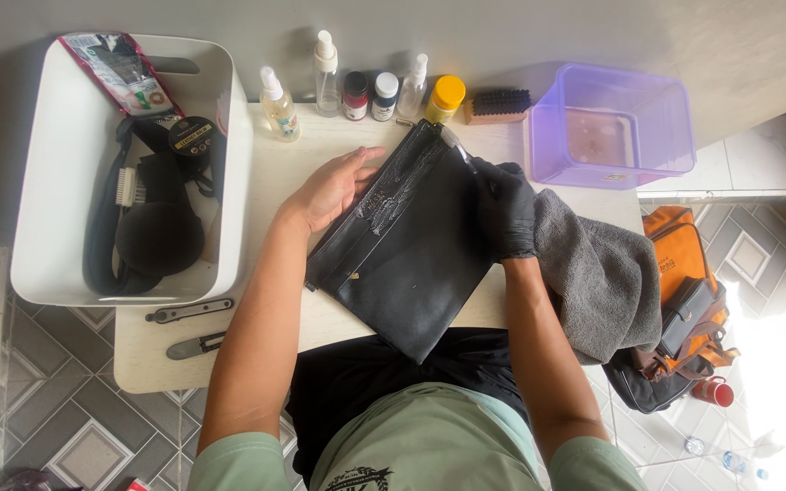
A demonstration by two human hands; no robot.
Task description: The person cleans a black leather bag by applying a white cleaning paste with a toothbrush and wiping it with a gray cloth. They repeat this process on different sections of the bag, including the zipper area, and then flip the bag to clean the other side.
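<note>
White foam streaks only the upper left of the black pouch [411,245], which lies tilted on the table [147,355]. Our bare left hand [331,186] presses flat on its edge; our gloved right hand [505,207] grips a small brush [459,152]. We judge most of the leather still unscrubbed.

Quick head count of the table stuff

Beyond the bare hand [334,186]: three spray bottles [279,105], two small jars [355,95], one yellow-capped bottle [445,98]; past the gloved hand [505,207], one brush [498,105], one purple tub [611,127].

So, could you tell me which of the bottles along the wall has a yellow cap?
The rightmost bottle, beside the wooden brush; the others have white or dark tops.
</note>
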